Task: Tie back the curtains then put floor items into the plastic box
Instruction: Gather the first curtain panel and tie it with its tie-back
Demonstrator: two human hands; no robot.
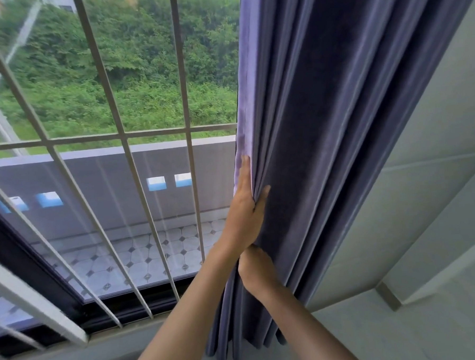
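We find no brand, label or readable writing anywhere in the frame. The curtain (325, 136), a dusky blue-purple fabric gathered into deep vertical folds, hangs from the top right of the frame down to the lower centre, against the pale wall (434, 186) on the right. Our left hand (245, 215), just right of centre, lies along the curtain's left edge: the fingers (246, 168) are stretched up flat against the edge fold, and the thumb (264, 193) presses in from the right, so a bunch of folds is pinched between them. Directly below, touching the heel of the left hand, our right hand (259, 269) is closed around the gathered cloth, with its fingers wrapped out of sight behind the folds. To the left, the window (101, 77) with its pale metal bars (182, 72) fills the upper left and centre, with green bushes beyond. The plastic box and floor items are out of view.
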